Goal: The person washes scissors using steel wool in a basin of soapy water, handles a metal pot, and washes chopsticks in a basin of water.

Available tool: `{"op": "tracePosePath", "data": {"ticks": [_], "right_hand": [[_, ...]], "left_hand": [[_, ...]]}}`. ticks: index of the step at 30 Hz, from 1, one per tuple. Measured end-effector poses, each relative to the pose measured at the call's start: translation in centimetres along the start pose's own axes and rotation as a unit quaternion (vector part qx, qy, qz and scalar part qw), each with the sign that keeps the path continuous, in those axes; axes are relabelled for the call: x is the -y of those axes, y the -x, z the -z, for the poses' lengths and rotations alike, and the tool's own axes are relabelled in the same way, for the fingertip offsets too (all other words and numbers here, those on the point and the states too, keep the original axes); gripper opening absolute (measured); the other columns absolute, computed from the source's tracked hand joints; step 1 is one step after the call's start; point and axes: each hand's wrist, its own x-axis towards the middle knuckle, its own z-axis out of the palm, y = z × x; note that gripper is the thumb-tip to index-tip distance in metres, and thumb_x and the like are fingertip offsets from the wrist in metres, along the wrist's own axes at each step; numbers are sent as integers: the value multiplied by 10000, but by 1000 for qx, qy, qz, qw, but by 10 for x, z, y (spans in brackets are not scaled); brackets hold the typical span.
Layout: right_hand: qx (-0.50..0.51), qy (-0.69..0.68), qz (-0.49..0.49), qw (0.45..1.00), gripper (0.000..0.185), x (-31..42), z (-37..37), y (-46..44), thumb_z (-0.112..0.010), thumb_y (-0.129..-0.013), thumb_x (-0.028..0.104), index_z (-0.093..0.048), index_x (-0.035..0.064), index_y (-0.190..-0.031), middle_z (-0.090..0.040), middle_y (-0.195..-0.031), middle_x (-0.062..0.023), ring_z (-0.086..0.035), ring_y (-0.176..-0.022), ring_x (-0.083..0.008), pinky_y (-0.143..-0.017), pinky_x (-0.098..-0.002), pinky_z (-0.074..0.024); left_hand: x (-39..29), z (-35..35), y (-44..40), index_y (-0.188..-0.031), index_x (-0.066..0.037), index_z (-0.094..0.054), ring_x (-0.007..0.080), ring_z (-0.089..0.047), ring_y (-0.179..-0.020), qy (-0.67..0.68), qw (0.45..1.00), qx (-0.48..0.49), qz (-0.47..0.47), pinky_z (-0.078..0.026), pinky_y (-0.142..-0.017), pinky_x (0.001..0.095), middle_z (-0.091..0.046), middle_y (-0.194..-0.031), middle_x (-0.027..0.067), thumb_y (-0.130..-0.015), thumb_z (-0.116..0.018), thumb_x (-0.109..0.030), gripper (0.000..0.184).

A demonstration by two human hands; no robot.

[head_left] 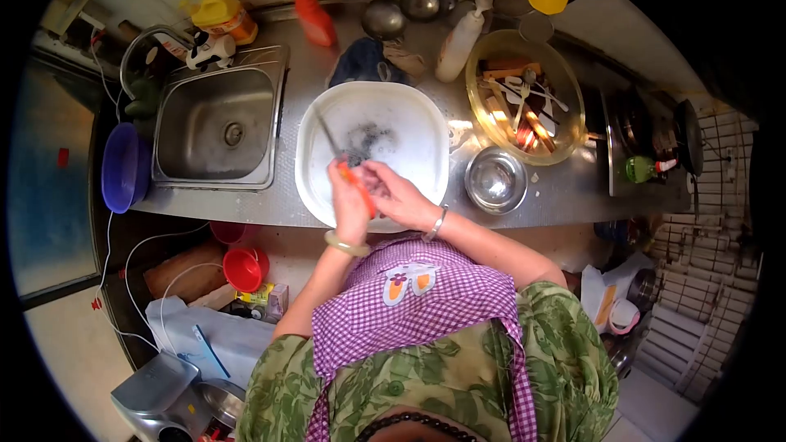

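Note:
My left hand (351,206), with a pale bangle at the wrist, is closed round an orange-handled tool (363,191). Its thin grey blade or shaft (329,133) points up and to the left over the white tray (307,184). My right hand (401,198), with a metal bracelet, is beside the left one, its fingers bent in near the handle. Whatever lies between the right fingers is hidden. Dark specks or shreds (372,139) are scattered on the tray's bottom, just beyond my fingers.
Left of the tray is a steel sink (277,127), with a purple basin (124,168) beside it. To the right stand a steel bowl (495,181) and a yellowish basin (477,119) of utensils. A dark cloth (368,63), spray bottle (313,16) and white pump bottle (460,45) are behind.

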Motion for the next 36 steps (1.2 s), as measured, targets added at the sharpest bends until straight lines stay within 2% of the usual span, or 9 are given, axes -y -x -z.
{"op": "tracePosePath", "data": {"ticks": [2,6,8,12,18,22,23,26,36], "right_hand": [[-89,144,72,983,596,-20,10,-3,-602,-828,147,-328,75,-1352,-436,-1222,-152,-538,-980,-212,-834,-303,-473],[-115,270,87,952,594,2,41,14,-629,-804,198,-382,112,-1337,-432,-1189,-140,-509,-1002,-208,-852,-286,-458],[-103,136,-52,984,572,29,49,28,-625,-804,185,-403,75,-1320,-486,-1156,-131,-526,-962,-196,-859,-287,-442],[-149,169,65,972,556,13,87,51,-616,-805,162,-413,15,-1302,-520,-1118,-113,-531,-944,-178,-851,-284,-430],[0,129,69,989,453,57,120,69,-546,-846,96,-440,6,-1277,-541,-1001,-63,-542,-806,-121,-692,-233,-464],[19,155,65,986,352,42,134,53,-548,-849,105,-519,10,-1186,-593,-873,-77,-569,-765,-128,-641,-255,-474],[25,274,68,959,361,57,132,53,-574,-820,166,-551,11,-1145,-594,-966,-155,-579,-838,-266,-775,-327,-464],[70,395,154,903,337,35,127,39,-576,-815,167,-573,6,-1111,-596,-964,-158,-578,-834,-281,-769,-330,-467],[145,111,-33,983,296,89,10,-115,-527,-869,192,-589,31,-1110,-649,-885,-77,-604,-688,-134,-587,-268,-497]], "left_hand": [[-5,-23,-2,-1276,-50,-237,202,-531,-977,10,999,22,21,-508,-794,309,-441,-1147,123,-912,-481,-134,446],[7,-56,0,-1346,-49,-178,208,-522,-1011,101,993,45,35,-494,-821,303,-428,-1180,133,-924,-460,-160,519],[16,-72,-2,-1360,-48,-186,183,-524,-990,78,992,81,50,-482,-805,278,-462,-1138,119,-921,-464,-161,532],[-1,-106,5,-1371,-53,-226,137,-528,-934,79,981,159,80,-461,-772,244,-513,-1042,82,-911,-458,-128,520],[-17,-123,18,-1302,-54,-297,196,-606,-837,225,966,51,117,-516,-722,283,-545,-936,110,-909,-451,-85,423],[-40,-88,41,-1310,-41,-277,281,-647,-804,208,969,-41,129,-563,-656,305,-566,-912,152,-923,-435,-121,426],[-47,-80,48,-1300,-33,-292,245,-624,-789,201,969,-67,128,-542,-656,291,-548,-880,121,-912,-476,-160,448],[-56,-51,63,-1274,-25,-338,162,-544,-722,243,957,-123,102,-485,-647,279,-499,-803,58,-899,-525,-190,450],[-80,196,-28,-1164,-81,-436,138,-538,-684,292,950,-103,-39,-474,-608,249,-558,-912,121,-874,-574,-121,324]]}}
